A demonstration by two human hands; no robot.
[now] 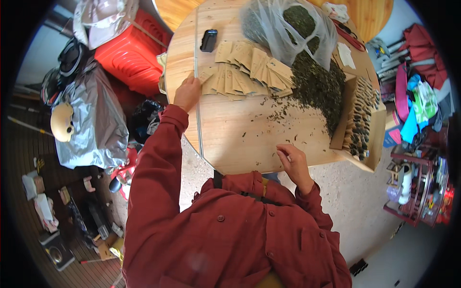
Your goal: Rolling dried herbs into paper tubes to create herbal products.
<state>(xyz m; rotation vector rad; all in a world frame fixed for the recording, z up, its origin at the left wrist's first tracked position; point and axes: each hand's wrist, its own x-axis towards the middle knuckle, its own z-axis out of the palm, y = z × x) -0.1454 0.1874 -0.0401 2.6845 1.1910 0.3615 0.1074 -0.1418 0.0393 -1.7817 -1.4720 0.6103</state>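
At the table's left side, my left hand (188,93) pinches the edge of a small brown paper packet (206,74), at the left end of the spread packets. Two overlapping rows of similar flat packets (234,81) lie to its right. My right hand (294,165) hovers at the table's near edge, fingers curled together; whatever they hold, if anything, is too small to make out. Beyond it lies a heap of dark dried leaves (314,84), with crumbs scattered toward me. A clear plastic bag (271,29) with more leaves stands behind the heap.
An open cardboard box (372,156) packed with upright packets sits at the table's right edge. A small black case (209,41) lies at the far left of the round wooden table (240,139). Red plastic stools (129,57) stand left; a cluttered shelf (418,187) stands right.
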